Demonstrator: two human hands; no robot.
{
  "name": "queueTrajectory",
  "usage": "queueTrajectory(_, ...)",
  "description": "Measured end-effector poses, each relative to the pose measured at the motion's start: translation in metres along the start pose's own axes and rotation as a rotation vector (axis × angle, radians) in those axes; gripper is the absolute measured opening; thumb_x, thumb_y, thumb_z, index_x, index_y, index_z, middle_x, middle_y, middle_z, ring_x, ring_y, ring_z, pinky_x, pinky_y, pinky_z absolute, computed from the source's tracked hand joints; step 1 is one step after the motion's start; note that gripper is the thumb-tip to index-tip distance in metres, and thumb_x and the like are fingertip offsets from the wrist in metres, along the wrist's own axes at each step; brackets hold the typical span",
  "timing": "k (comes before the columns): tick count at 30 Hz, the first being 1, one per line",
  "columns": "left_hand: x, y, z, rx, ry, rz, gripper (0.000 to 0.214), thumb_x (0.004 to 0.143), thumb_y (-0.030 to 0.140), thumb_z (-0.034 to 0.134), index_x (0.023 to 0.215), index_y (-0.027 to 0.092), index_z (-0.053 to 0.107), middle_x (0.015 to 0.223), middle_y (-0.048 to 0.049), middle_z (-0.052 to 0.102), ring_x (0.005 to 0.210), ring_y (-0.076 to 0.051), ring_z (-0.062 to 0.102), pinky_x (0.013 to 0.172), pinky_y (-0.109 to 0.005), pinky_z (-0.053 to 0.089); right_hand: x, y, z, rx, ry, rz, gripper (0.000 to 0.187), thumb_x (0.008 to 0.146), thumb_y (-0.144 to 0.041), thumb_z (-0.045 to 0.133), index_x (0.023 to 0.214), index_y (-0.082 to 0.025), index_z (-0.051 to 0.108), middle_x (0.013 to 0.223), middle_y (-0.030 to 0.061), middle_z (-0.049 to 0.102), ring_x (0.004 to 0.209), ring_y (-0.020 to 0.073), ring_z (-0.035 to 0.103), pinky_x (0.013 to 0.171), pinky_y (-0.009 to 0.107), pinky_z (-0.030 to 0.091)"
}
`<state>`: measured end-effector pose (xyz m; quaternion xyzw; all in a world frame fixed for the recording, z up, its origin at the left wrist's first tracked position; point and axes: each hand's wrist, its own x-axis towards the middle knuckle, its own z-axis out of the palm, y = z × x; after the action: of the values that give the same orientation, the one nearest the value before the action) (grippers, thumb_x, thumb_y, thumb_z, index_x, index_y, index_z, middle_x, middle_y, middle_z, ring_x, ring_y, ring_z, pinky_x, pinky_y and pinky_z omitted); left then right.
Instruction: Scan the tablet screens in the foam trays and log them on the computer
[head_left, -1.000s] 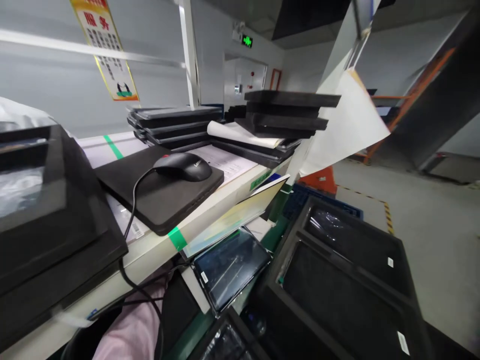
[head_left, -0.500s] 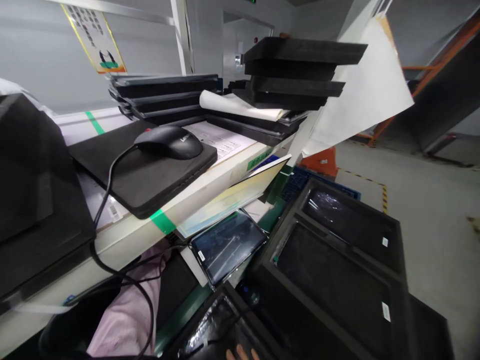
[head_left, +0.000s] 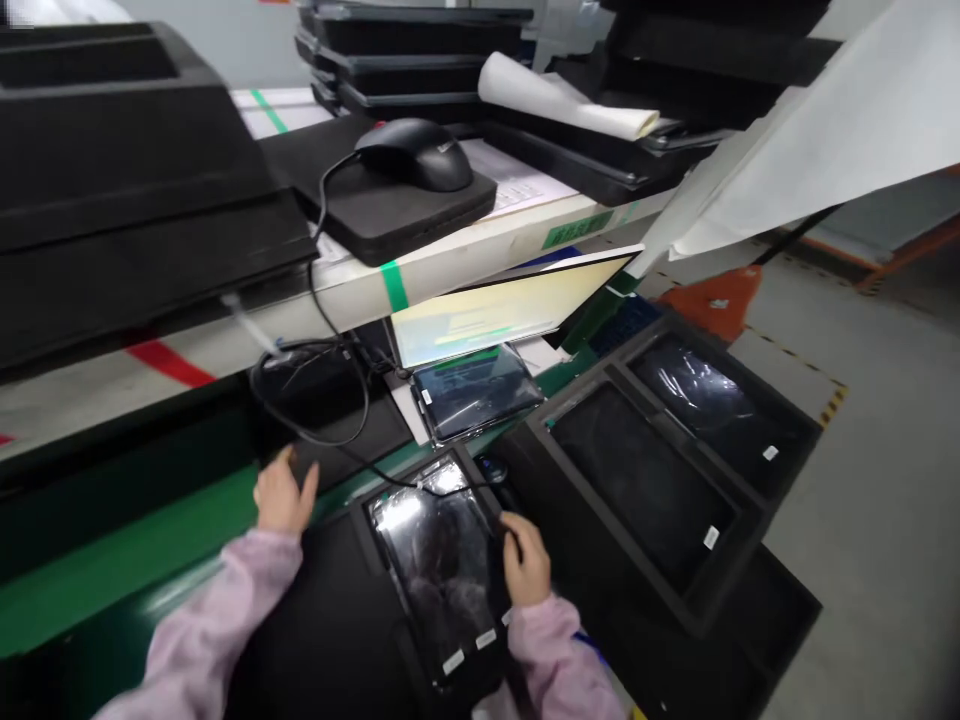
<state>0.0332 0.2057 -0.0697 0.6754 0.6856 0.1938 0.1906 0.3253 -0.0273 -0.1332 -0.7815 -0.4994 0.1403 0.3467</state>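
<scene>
A black foam tray (head_left: 322,610) lies low in front of me, with a shiny screen panel in clear film (head_left: 439,560) in its recess. At the tray's right side, my right hand (head_left: 528,562) is closed with its fingers bent over the edge. My left hand (head_left: 283,497) is near the tray's back left corner, thumb and fingers apart; whether it touches the foam, I cannot tell. Across the panel's top end runs a thin black cable (head_left: 382,472). Just behind it sits another wrapped screen panel (head_left: 480,392) with a white label.
To the right, a foam tray (head_left: 731,570) holds two dark panels. A lit monitor (head_left: 517,305) leans under the white shelf edge (head_left: 480,248). On the shelf are a black mouse (head_left: 416,155) on a foam pad, stacked black trays (head_left: 427,65) and rolled paper (head_left: 562,100).
My view has turned downward and left. Both hands now show at the foam tray, where earlier only fingertips and one sleeve were visible.
</scene>
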Motion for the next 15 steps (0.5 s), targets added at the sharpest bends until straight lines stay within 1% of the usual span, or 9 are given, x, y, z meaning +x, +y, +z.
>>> queueTrajectory(2,-0.071,-0.04,0.002,0.141,0.063,0.141,0.058,0.079,0.042,0.045,0.121,0.001,0.046,0.116,-0.0224,0.055,0.113,-0.032,0.049,0.098,-0.048,0.037,0.019,0.018,-0.011,-0.11,-0.099,0.184,0.037,0.081,-0.017,0.039,0.114,-0.011,0.053,0.116,0.0148,0.059,0.111,0.0219,0.054,0.098,0.04,0.043)
queueTrajectory(3,-0.109,-0.057,0.003,0.191,0.104,0.162,0.06,0.08,0.045,0.043,0.121,0.0,0.046,0.116,-0.0245,0.055,0.113,-0.033,0.048,0.099,-0.048,0.037,0.03,0.025,-0.014,-0.153,-0.175,0.235,0.039,0.08,-0.017,0.041,0.118,-0.01,0.05,0.118,0.0151,0.058,0.112,0.0218,0.054,0.099,0.039,0.043)
queueTrajectory(5,-0.177,-0.082,0.003,0.29,0.246,0.002,0.067,0.079,0.051,0.039,0.122,-0.001,0.045,0.119,-0.0277,0.051,0.114,-0.037,0.047,0.096,-0.051,0.039,0.053,0.035,-0.016,-0.203,-0.303,0.282,0.044,0.078,-0.017,0.047,0.122,-0.011,0.047,0.117,0.0146,0.058,0.107,0.0205,0.058,0.095,0.035,0.046)
queueTrajectory(7,-0.227,-0.096,-0.001,0.346,0.349,-0.27,0.075,0.077,0.057,0.036,0.125,0.0,0.043,0.121,-0.0298,0.049,0.113,-0.043,0.046,0.092,-0.058,0.039,0.073,0.037,-0.013,-0.249,-0.389,0.312,0.049,0.077,-0.019,0.053,0.125,-0.011,0.044,0.113,0.0134,0.061,0.099,0.0193,0.062,0.088,0.032,0.049)
queueTrajectory(8,-0.244,-0.102,-0.003,0.336,0.352,-0.43,0.08,0.075,0.06,0.035,0.127,0.0,0.039,0.122,-0.0308,0.048,0.112,-0.046,0.046,0.089,-0.06,0.039,0.081,0.036,-0.009,-0.284,-0.429,0.332,0.052,0.076,-0.02,0.055,0.126,-0.012,0.042,0.112,0.0133,0.062,0.097,0.0199,0.063,0.086,0.031,0.049)
queueTrajectory(9,-0.255,-0.107,-0.005,0.288,0.293,-0.585,0.086,0.072,0.064,0.035,0.129,-0.001,0.036,0.121,-0.0314,0.049,0.11,-0.047,0.048,0.088,-0.06,0.04,0.088,0.034,-0.006,-0.324,-0.465,0.35,0.054,0.075,-0.021,0.057,0.126,-0.012,0.042,0.11,0.0139,0.063,0.096,0.0214,0.063,0.084,0.032,0.05)
queueTrajectory(11,-0.263,-0.12,-0.008,0.099,0.029,-0.819,0.092,0.069,0.067,0.034,0.13,-0.002,0.033,0.114,-0.03,0.055,0.105,-0.044,0.054,0.087,-0.055,0.044,0.097,0.028,-0.001,-0.411,-0.529,0.374,0.049,0.076,-0.024,0.059,0.122,-0.013,0.047,0.105,0.0157,0.065,0.097,0.0258,0.063,0.082,0.036,0.049)
queueTrajectory(13,-0.261,-0.136,-0.007,-0.12,-0.234,-0.885,0.087,0.069,0.067,0.035,0.125,0.001,0.041,0.107,-0.0245,0.061,0.101,-0.039,0.058,0.089,-0.047,0.046,0.103,0.022,0.002,-0.491,-0.576,0.381,0.042,0.076,-0.027,0.059,0.115,-0.014,0.053,0.1,0.0172,0.066,0.095,0.0291,0.063,0.079,0.039,0.048)
queueTrajectory(15,-0.256,-0.15,-0.004,-0.236,-0.313,-0.865,0.077,0.069,0.066,0.037,0.115,0.007,0.052,0.103,-0.0198,0.064,0.104,-0.035,0.058,0.093,-0.043,0.044,0.105,0.017,0.002,-0.551,-0.599,0.372,0.041,0.076,-0.03,0.059,0.113,-0.014,0.054,0.098,0.0178,0.066,0.092,0.0296,0.064,0.077,0.04,0.048)
